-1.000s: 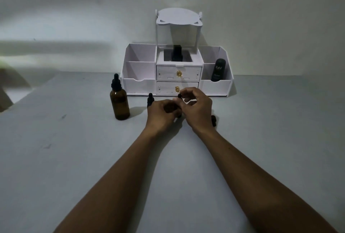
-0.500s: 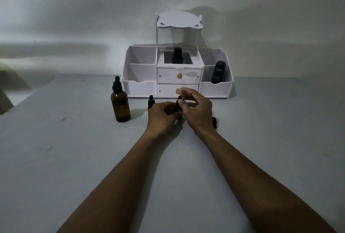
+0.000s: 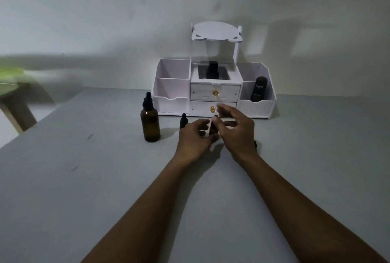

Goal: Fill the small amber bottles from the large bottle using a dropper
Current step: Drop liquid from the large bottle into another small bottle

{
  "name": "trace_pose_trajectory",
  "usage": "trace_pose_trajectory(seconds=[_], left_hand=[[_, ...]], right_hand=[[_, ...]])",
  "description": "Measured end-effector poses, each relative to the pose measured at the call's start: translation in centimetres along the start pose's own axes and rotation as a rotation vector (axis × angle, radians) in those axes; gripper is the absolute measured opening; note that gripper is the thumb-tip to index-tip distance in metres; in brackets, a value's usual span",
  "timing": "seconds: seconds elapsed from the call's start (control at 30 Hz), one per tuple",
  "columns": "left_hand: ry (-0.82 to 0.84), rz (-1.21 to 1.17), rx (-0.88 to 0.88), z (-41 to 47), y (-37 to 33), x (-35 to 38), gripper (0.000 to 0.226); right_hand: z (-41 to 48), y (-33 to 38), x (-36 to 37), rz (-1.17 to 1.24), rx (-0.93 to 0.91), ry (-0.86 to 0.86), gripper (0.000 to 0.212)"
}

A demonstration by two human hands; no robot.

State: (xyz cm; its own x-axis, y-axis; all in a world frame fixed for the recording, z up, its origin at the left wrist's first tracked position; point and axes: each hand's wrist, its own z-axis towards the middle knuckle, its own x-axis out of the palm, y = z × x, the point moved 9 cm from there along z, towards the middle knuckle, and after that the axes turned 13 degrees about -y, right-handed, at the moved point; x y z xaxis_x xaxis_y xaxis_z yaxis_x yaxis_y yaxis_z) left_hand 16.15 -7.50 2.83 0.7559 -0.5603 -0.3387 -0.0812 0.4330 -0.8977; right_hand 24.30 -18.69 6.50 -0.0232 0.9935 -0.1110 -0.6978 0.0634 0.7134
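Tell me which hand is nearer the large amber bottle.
Left. The left hand sits just right of the large amber bottle; the right hand lies beyond it, farther right.

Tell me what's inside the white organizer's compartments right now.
In the white organizer, a dark bottle stands in the top centre well and a black labelled tube in the right front bin. The left bins look empty. Both drawers are closed, so their contents are hidden.

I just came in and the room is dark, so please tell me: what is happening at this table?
A person works on a small amber bottle held between both hands. The left hand steadies it on the table while the right hand pinches its dropper top. The large amber bottle stands capped to the left, in front of a white organizer.
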Motion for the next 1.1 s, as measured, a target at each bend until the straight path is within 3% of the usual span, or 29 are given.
trace_pose_trajectory(seconds=[0.17, 0.3, 0.37, 0.43, 0.53, 0.63, 0.8, 1.1], left_hand=[[-0.027, 0.041, 0.145, -0.4, -2.4, -5.6, 0.035], [-0.353, -0.128, 0.258, -0.1, -3.6, -14.0, 0.015], [-0.544, -0.177, 0.236, 0.6, -2.3, -17.7, 0.018], [-0.615, -0.156, 0.182, 1.5, 0.0, -19.7, 0.029], [-0.466, -0.131, 0.061, 2.9, 4.0, -18.9, 0.053], [-0.293, -0.099, -0.013, 3.2, 6.3, -17.0, 0.076], [-0.206, -0.086, -0.011, 3.6, 6.9, -15.9, 0.053], [-0.195, -0.089, -0.003, 4.1, 7.1, -15.7, 0.051]], right_hand=[[0.9, 3.5, -1.3, 0.034, -0.163, -0.104, 0.028], [1.4, 6.7, -0.5, 0.107, -0.21, -0.116, 0.019], [1.5, 8.1, 1.3, 0.15, -0.189, -0.058, 0.018], [1.3, 9.0, 4.0, 0.182, -0.112, 0.045, 0.021], [0.3, 9.6, 8.5, 0.159, -0.012, 0.204, 0.026], [-0.4, 9.9, 11.6, 0.129, 0.018, 0.257, 0.033], [-1.0, 9.8, 14.5, 0.098, 0.055, 0.314, 0.033], [-0.2, 9.8, 14.5, 0.09, 0.037, 0.237, 0.019]])
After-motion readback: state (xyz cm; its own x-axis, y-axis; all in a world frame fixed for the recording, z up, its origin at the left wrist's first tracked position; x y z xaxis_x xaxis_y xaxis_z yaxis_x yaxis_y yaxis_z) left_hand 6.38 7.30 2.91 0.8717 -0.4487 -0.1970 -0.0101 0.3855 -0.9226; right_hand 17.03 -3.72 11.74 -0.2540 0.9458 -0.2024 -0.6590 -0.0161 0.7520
